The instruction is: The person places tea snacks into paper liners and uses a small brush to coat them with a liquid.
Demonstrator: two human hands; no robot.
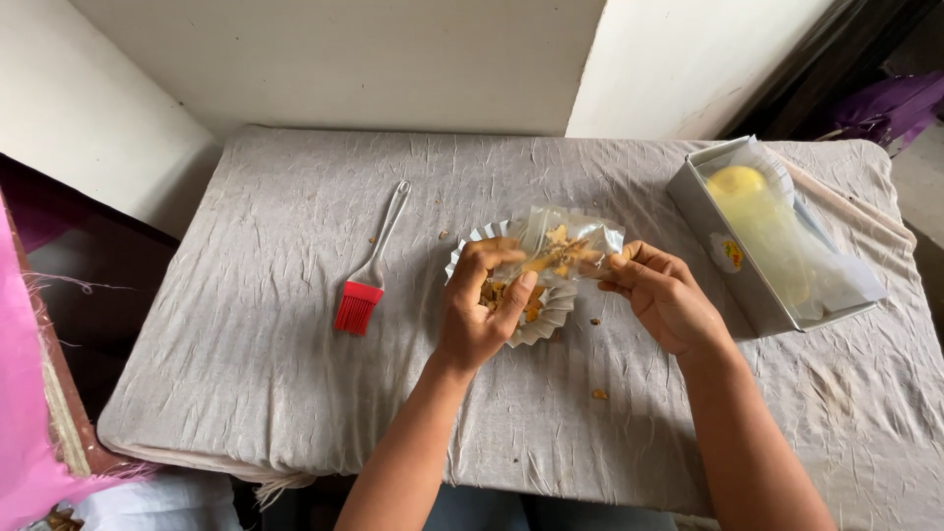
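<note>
Two hands meet over the middle of the table (295, 393), both gripping a small clear plastic bag (570, 241) with golden-brown pieces inside. The left hand (484, 307) is curled shut around the bag's lower left side, thumb pressed against it; the right hand (661, 295) pinches the bag's right edge between fingertips and thumb. The bag hangs tilted just above a white fluted paper liner (547, 317), which rests on the wrinkled grey cloth. Some brown crumbs already lie in the liner, though the left hand hides most of it, so how full it is cannot be told; much of the bag's contents appears to remain inside, so the emptying looks partly done at best.

A few loose crumbs (599, 394) are scattered on the cloth toward the near edge. Well to the left lies a red silicone brush (366, 285) with a clear handle, untouched. Near the far right corner sits a metal loaf tin (747, 270) holding a plastic bottle with a yellow cap (737, 182) and crumpled wrapping. Nothing stands between the hands and the liner.
</note>
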